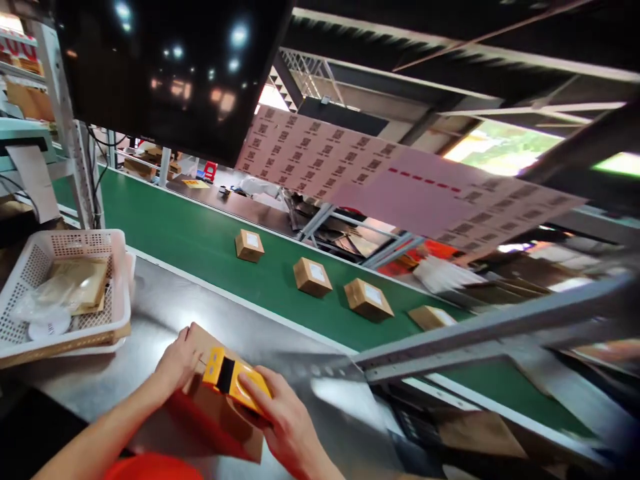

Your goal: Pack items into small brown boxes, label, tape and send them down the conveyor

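Observation:
A cardboard box (218, 412) sits on the metal worktop right in front of me. My left hand (176, 363) grips its far left edge, with the fingers closed over the cardboard. In my right hand (289, 415) is a yellow tape dispenser (213, 365) with a black band, held against the top of the box. The dispenser covers part of the top, so I cannot tell how much tape is on it. A red shade falls across the near side of the box.
Beyond the metal worktop (165, 293) runs a green conveyor belt (200, 240) carrying several small labelled boxes (313, 277). A white basket (120, 267) with packets stands at left. A dark monitor (165, 73) hangs above; a metal beam (450, 327) crosses at right.

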Demonstrator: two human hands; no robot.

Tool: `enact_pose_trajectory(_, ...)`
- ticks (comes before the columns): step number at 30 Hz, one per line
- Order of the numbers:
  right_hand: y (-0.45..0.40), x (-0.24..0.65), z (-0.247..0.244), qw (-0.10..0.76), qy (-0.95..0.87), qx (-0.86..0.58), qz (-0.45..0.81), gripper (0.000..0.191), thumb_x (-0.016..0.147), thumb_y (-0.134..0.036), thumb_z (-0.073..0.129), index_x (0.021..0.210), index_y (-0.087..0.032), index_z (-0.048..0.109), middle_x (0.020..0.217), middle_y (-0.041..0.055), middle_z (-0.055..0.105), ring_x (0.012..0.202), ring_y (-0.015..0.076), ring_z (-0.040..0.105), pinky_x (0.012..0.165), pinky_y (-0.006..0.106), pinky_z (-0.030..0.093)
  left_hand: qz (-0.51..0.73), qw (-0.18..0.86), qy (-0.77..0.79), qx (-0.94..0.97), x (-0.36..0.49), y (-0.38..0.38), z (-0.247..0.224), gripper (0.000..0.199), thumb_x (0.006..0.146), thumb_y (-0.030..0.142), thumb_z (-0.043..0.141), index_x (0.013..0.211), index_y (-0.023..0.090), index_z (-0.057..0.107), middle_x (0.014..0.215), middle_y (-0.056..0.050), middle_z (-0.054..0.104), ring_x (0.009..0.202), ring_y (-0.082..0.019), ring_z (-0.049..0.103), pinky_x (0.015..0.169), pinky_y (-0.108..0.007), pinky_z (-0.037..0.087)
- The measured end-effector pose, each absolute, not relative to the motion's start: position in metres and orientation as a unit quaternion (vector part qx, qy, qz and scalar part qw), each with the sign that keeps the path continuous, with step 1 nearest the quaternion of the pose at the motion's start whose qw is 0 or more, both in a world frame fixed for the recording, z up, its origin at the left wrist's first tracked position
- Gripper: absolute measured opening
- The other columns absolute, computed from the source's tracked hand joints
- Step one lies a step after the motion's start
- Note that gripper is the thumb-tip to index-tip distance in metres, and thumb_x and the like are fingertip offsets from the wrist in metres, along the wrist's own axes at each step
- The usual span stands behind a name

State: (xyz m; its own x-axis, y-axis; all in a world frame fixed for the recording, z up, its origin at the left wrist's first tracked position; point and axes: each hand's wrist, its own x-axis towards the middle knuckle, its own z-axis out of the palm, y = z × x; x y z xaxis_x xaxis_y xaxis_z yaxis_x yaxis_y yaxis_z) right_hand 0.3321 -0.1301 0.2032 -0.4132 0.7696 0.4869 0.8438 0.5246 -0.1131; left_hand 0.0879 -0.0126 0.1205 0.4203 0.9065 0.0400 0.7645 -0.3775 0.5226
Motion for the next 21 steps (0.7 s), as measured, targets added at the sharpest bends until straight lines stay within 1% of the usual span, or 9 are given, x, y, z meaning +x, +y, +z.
enact_pose_trajectory(2,-0.129,0.341,0.194,0.262,-0.835,-0.478,-0.068,0.051,0.099,-0.021,0.061,0.149,-0.033,0.055,0.131,0.0143,0.058,0.107,0.0227,0.067,0.081,0.032,0.061,0.283,0.242,0.523,0.767,0.085,-0.02,0.124,0.047,0.101,0.021,0.041,0.143,0.015,0.06,0.155,-0.017,0.055,0.144,-0.026,0.053,0.118,-0.041,0.048)
enact_pose_trajectory(4,-0.129,0.35,0.187,0.273,-0.834,-0.477,-0.056,0.056,0.099,-0.017,0.06,0.152,-0.032,0.052,0.134,0.0147,0.056,0.114,0.0227,0.066,0.086,0.031,0.061,0.415,0.294,0.509,0.694,0.086,-0.033,0.131,0.042,0.102,0.029,0.041,0.132,0.015,0.066,0.148,-0.017,0.058,0.142,-0.027,0.053,0.12,-0.046,0.045)
enact_pose_trajectory(5,-0.13,0.354,0.185,0.271,-0.835,-0.475,-0.055,0.058,0.098,-0.015,0.059,0.153,-0.032,0.051,0.135,0.0149,0.055,0.116,0.023,0.065,0.087,0.032,0.061,0.456,0.346,0.507,0.645,0.088,-0.039,0.135,0.04,0.101,0.035,0.043,0.126,0.016,0.068,0.141,-0.018,0.062,0.134,-0.028,0.058,0.114,-0.047,0.05)
enact_pose_trajectory(7,-0.132,0.358,0.183,0.262,-0.84,-0.472,-0.055,0.059,0.097,-0.013,0.056,0.153,-0.032,0.05,0.136,0.0152,0.054,0.118,0.0237,0.065,0.089,0.033,0.061,0.447,0.519,0.507,0.524,0.097,-0.052,0.145,0.043,0.097,0.051,0.05,0.114,0.016,0.068,0.118,-0.017,0.069,0.104,-0.026,0.07,0.087,-0.041,0.06)
enact_pose_trajectory(9,-0.134,0.358,0.184,0.25,-0.842,-0.475,-0.051,0.061,0.096,-0.012,0.056,0.153,-0.033,0.051,0.137,0.0152,0.054,0.118,0.0242,0.065,0.09,0.034,0.061,0.376,0.702,0.468,0.383,0.106,-0.058,0.154,0.051,0.089,0.064,0.058,0.103,0.015,0.065,0.094,-0.011,0.07,0.076,-0.02,0.068,0.064,-0.032,0.056)
enact_pose_trajectory(11,-0.134,0.358,0.188,0.234,-0.847,-0.476,-0.041,0.065,0.093,-0.011,0.056,0.154,-0.033,0.05,0.137,0.0158,0.055,0.118,0.0251,0.066,0.09,0.034,0.061,0.324,0.793,0.427,0.289,0.113,-0.059,0.16,0.054,0.078,0.069,0.067,0.091,0.017,0.062,0.076,-0.004,0.065,0.062,-0.014,0.059,0.055,-0.027,0.049)
enact_pose_trajectory(13,-0.132,0.357,0.195,0.203,-0.859,-0.47,-0.022,0.07,0.089,-0.011,0.055,0.155,-0.034,0.049,0.14,0.0167,0.054,0.12,0.0268,0.065,0.091,0.036,0.061,0.319,0.797,0.437,0.27,0.116,-0.055,0.164,0.049,0.068,0.063,0.075,0.079,0.018,0.058,0.063,0.003,0.056,0.056,-0.011,0.051,0.053,-0.024,0.045)
enact_pose_trajectory(16,-0.124,0.353,0.212,0.133,-0.869,-0.475,0.04,0.069,0.088,-0.016,0.057,0.154,-0.038,0.051,0.14,0.0152,0.057,0.118,0.0272,0.067,0.091,0.035,0.06,0.329,0.754,0.478,0.309,0.111,-0.043,0.167,0.039,0.066,0.05,0.077,0.064,0.019,0.053,0.053,0.006,0.047,0.05,-0.009,0.045,0.048,-0.022,0.038)
enact_pose_trajectory(21,-0.117,0.338,0.259,-0.042,-0.79,-0.584,0.184,0.074,0.087,-0.025,0.068,0.154,-0.048,0.047,0.109,0.0058,0.064,0.094,0.0237,0.07,0.082,0.033,0.056,0.328,0.697,0.518,0.373,0.073,-0.003,0.171,0.025,0.07,0.038,0.072,0.065,0.016,0.061,0.057,0.001,0.059,0.049,-0.01,0.051,0.046,-0.022,0.036)
